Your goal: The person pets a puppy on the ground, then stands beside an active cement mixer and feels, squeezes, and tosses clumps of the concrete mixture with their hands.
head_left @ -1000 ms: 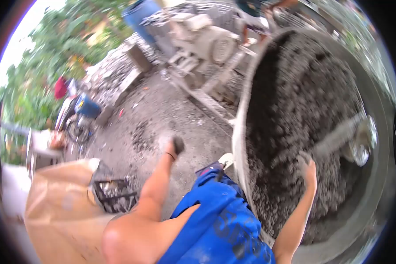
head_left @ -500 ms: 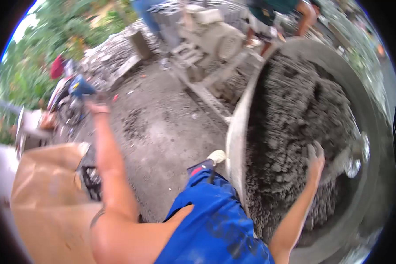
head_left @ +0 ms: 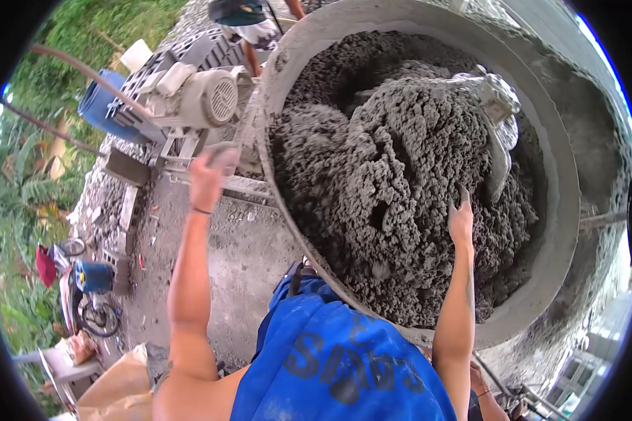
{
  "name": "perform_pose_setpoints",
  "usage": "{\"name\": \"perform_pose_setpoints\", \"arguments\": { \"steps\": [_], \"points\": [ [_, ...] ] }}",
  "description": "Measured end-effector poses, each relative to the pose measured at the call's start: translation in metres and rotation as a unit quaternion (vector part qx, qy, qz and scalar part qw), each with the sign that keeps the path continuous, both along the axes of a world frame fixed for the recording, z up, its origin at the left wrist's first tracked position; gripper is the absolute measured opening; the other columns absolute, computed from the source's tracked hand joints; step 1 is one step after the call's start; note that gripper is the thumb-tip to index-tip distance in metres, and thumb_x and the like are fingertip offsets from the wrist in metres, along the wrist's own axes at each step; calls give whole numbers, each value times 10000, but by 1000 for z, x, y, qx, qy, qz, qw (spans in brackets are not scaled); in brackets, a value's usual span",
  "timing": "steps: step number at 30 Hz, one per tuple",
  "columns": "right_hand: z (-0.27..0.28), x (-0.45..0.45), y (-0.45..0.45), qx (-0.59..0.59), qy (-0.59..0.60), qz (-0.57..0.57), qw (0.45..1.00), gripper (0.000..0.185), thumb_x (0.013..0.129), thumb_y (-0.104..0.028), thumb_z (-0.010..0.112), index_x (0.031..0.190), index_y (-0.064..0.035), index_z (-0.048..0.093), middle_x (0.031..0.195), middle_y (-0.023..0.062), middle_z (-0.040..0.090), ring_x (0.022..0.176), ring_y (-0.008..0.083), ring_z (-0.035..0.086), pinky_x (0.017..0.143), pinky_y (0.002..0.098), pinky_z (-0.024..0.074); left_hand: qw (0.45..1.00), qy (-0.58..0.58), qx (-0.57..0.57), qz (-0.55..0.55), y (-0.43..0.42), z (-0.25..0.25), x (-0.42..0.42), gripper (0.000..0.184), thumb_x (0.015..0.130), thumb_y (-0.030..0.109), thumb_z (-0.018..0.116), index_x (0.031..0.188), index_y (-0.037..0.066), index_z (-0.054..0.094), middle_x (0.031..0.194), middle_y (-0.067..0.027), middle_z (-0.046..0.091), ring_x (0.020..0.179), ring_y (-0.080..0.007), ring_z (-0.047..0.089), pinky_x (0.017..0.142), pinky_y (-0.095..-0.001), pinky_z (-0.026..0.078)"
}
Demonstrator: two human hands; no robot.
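A large round mixer drum (head_left: 565, 210) holds a heaped grey mass of wet concrete mix (head_left: 414, 147). My right hand (head_left: 461, 219) reaches over the drum's near side, at the mix, its fingers grey and apart. Whether the fingertips sink into the mix is hard to make out. Inside the drum, a metal mixing paddle (head_left: 500, 158) sticks out of the heap. My left hand (head_left: 213, 175) is raised left of the drum, in front of the grey electric motor (head_left: 207, 97). It is blurred and its grey fingers look partly curled; whether they hold anything is unclear.
A co-worker (head_left: 249, 34) stands behind the drum, and another person's hand (head_left: 479, 382) shows at bottom right. Hollow blocks (head_left: 193, 49) and a blue barrel (head_left: 109, 109) are beyond the motor. At left stand a motorcycle (head_left: 98, 316) and a brown paper sack (head_left: 116, 386).
My view has swung right, bringing the whole drum and motor into sight. My left arm has moved from the left side to near the motor. My right hand stays over the mix.
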State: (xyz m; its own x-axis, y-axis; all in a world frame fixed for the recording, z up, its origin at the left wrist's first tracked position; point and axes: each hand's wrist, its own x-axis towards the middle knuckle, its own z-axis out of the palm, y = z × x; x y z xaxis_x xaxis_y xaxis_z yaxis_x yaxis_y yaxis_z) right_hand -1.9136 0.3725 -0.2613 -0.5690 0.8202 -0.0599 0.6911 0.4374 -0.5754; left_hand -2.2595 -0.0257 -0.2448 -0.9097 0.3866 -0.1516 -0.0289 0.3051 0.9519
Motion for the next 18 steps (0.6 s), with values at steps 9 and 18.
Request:
{"name": "perform_pose_setpoints", "arguments": {
  "steps": [9, 18],
  "points": [
    [-98, 108, 112, 101, -221, 27, 970, 369, 961, -229, 418, 1274, -93, 558, 1250, 217, 569, 1124, 393, 550, 939, 454, 458, 890, 310, -95, -320, 118, -81, 3, 440, 796, 285, 728, 1143, 30, 637, 1217, -171, 599, 1165, -336, 536, 1013, -409, 428],
    [-130, 224, 186, -96, -151, -68, 981, 424, 957, -286, 386, 1303, -95, 540, 1316, 177, 534, 1175, 361, 537, 1001, 425, 432, 900, 242, -149, -331, 116, -94, 9, 303, 818, 198, 652, 1066, 25, 675, 1041, -193, 668, 969, -361, 632, 876, -417, 502]
  ]
}}
